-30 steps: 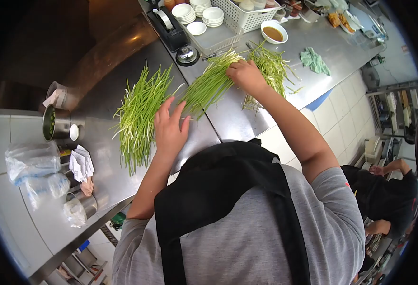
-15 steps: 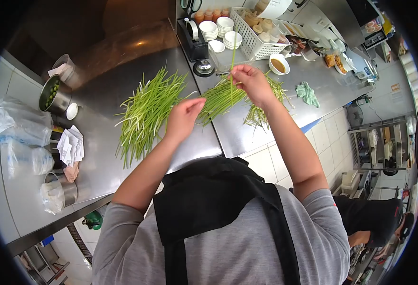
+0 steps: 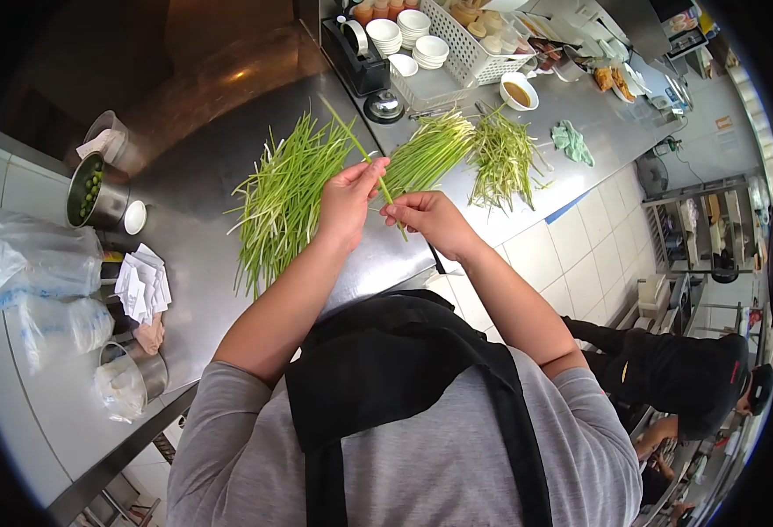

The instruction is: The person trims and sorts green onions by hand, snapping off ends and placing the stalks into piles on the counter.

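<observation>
Chive-like stalk (image 3: pixel 348 129) pinched in 2 hands above a steel counter (image 3: pixel 202 263)

The slim green stalk slants from upper left to lower right, held in the air in front of the black apron (image 3: pixel 364 378). The left hand (image 3: pixel 344 206) is closed to a pinch, thumb and forefinger meeting on the stalk partway along, its other fingers curled. Just below, the right hand (image 3: pixel 435 221) pinches the same stalk near its lower end, thumb against forefinger; the 2 hands are near each other.

On the counter lie 3 heaps of similar greens. A broad, loose pile (image 3: pixel 283 189) spreads beside the left hand, pale ends mixed among green ones. Beyond the right hand is a neater bundle (image 3: pixel 428 156), whitish ends gathered at the far side, and just right of it a ragged heap (image 3: pixel 502 162) of thinner, tangled pieces.

Farther back stand a call bell (image 3: pixel 384 107), a black tape dispenser (image 3: pixel 369 70), stacked white bowls (image 3: pixel 384 37) and a white plastic basket (image 3: pixel 456 39). A bowl of brown sauce (image 3: pixel 532 88) sits near a crumpled green cloth (image 3: pixel 572 143). At far right, 1 other person (image 3: pixel 685 373) wears black.
</observation>
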Demonstrator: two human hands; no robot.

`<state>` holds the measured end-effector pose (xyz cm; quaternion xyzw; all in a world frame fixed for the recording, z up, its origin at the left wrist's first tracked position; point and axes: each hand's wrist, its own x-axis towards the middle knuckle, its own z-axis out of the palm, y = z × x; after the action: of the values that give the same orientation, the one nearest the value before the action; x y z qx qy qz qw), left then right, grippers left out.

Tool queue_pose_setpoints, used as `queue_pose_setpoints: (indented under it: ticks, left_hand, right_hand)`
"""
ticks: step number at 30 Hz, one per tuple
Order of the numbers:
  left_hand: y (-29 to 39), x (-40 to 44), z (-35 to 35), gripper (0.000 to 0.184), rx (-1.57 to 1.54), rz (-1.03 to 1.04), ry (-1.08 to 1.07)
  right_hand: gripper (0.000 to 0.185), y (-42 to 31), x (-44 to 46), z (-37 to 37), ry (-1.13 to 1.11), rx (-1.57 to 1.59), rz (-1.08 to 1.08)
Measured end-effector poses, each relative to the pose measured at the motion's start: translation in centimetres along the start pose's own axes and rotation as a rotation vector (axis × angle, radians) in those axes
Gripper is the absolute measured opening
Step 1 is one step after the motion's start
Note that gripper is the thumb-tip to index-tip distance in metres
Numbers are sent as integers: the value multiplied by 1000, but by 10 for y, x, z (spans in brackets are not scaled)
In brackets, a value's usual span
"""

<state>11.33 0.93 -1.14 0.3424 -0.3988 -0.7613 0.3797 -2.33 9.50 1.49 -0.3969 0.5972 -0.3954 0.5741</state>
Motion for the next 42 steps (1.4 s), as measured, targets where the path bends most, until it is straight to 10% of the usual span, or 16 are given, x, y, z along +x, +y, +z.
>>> queue_pose_setpoints:
  ticks: [9,13,15,22,24,29,35,42]
  left_hand:
    - [-8,-12,3,23,-134,-61,17]
    - [6,-26,7,24,137,-189,-62]
    - [14,-36,16,25,406,-261,-130]
    - [-7,-40,17,22,565,-299,-130]
    - [-16,-37,4,21,697,-263,-95]
    - [16,-32,-29,16,1147,143,455]
    - [54,-17,-65,22,1666,200,514]
    - [36,-5,-40,33,1748,504,468]
  right_hand:
    - [17,30,8,-22,224,728,124]
    - [22,-13,18,-43,379,-75,-450]
    - [25,-45,24,-59,192,-1169,-1111]
    - [19,5,39,-74,59,-833,-1048]
    - [13,17,32,-73,4,174,-257]
    - [11,18,58,-176,559,-487,-520]
    - [21,23,84,-243,902,-1356,-577]
    - [16,43,80,-177,206,-1344,-723]
